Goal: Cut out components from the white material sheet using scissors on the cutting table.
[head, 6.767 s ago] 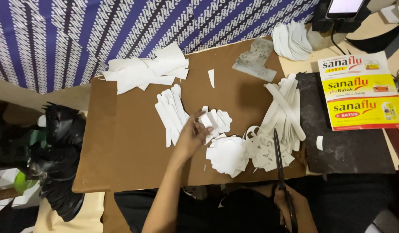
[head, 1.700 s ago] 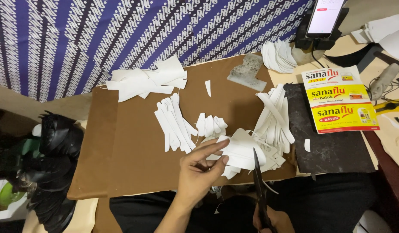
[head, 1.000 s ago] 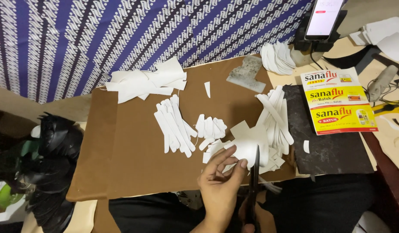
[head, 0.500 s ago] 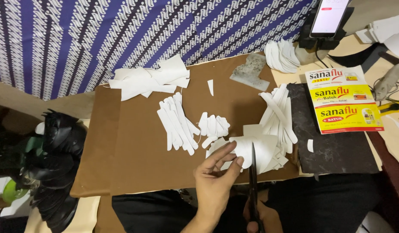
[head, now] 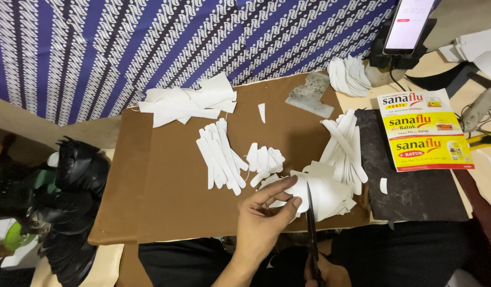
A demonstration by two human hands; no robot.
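A blue and white patterned cloth (head: 150,48) is hanging behind a brown board (head: 166,175) that is serving as the worktop. Near the board's front edge the left hand (head: 261,220) is pinching a white paper piece (head: 314,194) between thumb and fingertips, holding it just above the surface. The right hand (head: 325,273) (mostly cut off at the bottom of the view) is gripping black scissors (head: 311,228), whose blades are pointing away from the person and meeting the paper's edge. White strips (head: 219,154) are lying mid-board, and more cut strips (head: 344,143) are piling up toward the right edge.
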